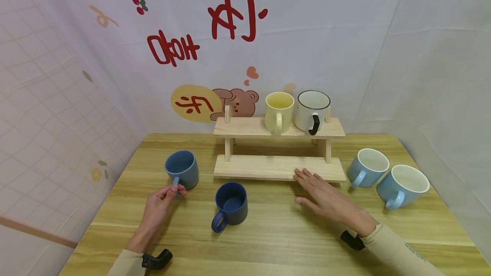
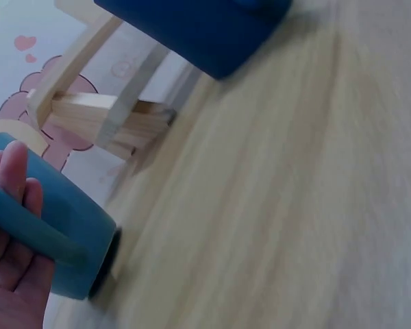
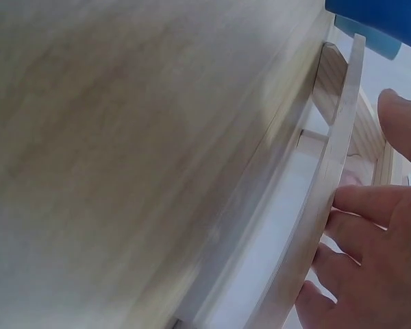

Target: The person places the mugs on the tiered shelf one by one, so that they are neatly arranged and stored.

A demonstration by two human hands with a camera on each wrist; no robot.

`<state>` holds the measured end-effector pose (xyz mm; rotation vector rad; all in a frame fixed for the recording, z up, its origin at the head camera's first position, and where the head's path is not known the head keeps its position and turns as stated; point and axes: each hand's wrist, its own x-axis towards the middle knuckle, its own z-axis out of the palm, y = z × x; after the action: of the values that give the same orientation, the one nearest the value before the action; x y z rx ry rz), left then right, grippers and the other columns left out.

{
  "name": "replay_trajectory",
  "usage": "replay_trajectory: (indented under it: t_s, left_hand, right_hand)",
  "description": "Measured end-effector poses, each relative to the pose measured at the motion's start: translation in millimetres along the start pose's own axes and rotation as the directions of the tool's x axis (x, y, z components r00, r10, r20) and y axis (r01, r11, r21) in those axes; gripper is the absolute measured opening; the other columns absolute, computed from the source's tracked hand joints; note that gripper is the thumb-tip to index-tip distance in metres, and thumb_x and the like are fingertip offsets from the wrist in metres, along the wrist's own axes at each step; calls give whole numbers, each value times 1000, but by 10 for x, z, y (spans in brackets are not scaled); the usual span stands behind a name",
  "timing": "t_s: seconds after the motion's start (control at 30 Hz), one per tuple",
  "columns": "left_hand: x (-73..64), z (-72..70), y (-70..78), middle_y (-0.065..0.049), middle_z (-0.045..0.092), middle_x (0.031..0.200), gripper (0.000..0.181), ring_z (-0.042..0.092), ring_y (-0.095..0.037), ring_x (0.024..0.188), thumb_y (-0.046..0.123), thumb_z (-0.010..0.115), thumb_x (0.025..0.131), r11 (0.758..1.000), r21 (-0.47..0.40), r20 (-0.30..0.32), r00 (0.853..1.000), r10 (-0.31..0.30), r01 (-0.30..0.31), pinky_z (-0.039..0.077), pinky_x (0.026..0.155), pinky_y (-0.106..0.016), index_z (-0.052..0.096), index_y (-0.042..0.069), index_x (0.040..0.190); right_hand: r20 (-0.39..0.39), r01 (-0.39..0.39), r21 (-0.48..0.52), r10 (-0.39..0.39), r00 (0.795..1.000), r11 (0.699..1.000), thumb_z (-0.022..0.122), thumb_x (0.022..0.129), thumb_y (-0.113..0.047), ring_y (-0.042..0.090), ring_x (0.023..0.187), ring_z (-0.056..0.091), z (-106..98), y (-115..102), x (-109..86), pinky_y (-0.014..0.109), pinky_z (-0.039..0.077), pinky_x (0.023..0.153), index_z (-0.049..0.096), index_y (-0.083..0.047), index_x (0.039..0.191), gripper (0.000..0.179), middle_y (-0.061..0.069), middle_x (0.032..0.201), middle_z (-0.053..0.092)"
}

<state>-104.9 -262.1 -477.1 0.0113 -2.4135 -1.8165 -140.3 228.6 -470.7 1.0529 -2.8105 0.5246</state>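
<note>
I count 6 mugs on head cam: 1 grey-blue mug [image 1: 189, 177], 1 navy mug [image 1: 238, 213], 1 yellow mug [image 1: 271, 117], 1 white mug [image 1: 304, 116] w/ black rim, plus 2 light-blue mugs [image 1: 369, 178]. Also 1 wooden rack [image 1: 261, 167], 2 tiers: yellow + white side by side up top. Navy's on the table [image 1: 284, 246] in front of the rack, nr its L end; the light-blue pair stands upright, R of the rack.

2 hands in view. L hand [image 1: 159, 205] has the grey-blue mug by its handle [image 1: 175, 181], L of the rack, fingers bent round it. R hand [image 1: 324, 197] is at the lower tier's front edge, fingers extended, gripping nothing.

L wrist cam gives me what head doesn't: fingers [image 2: 14, 171] hooked behind the handle, + the rack seen from its end. Can't tell if that mug's base is off the table. R wrist cam gets me fingertips [image 3: 342, 197] meeting the board's edge; from head I can't confirm that contact. Yellow, white & light-blue pair: head cam only.
</note>
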Motion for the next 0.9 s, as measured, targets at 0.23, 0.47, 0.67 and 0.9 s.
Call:
replay_trajectory:
  t_s: [0.23,0.47,0.67,0.9]
  left_hand:
    - [12,81,97,-12,76,96,39,63,1,111,24,49,112,1000,-8,-48,999,15,-16,42,98,-11,72,-8,113]
    - [85,171,286,-18,75,109,39,65,-7,114,24,52,111,996,-65,-50,997,51,-54,44,101,-18,74,-7,102]
    - [140,262,494,-14,74,112,40,67,-13,111,21,54,110,988,-127,-44,995,85,-90,45,102,-21,72,-12,99]
    - [203,348,690,-7,74,112,38,64,-17,116,18,55,109,976,-194,-6,995,99,-99,44,105,-25,72,-14,98]
  right_hand:
    - [22,10,-13,-10,1000,1000,65,103,-38,42,150,32,4,5,-13,61,29,119,42,3,156,70,20,164,36]
    - [22,4,-15,-4,1000,1000,64,103,-39,41,151,31,9,7,-25,60,29,119,41,2,156,71,19,165,34]
    - [18,7,-2,-7,1000,1000,64,103,-38,42,151,31,-2,12,-31,60,28,119,41,2,156,70,19,165,35]
    - [13,17,12,-17,1000,1000,65,103,-36,41,151,32,-6,32,-33,60,29,118,41,1,157,69,18,164,35]
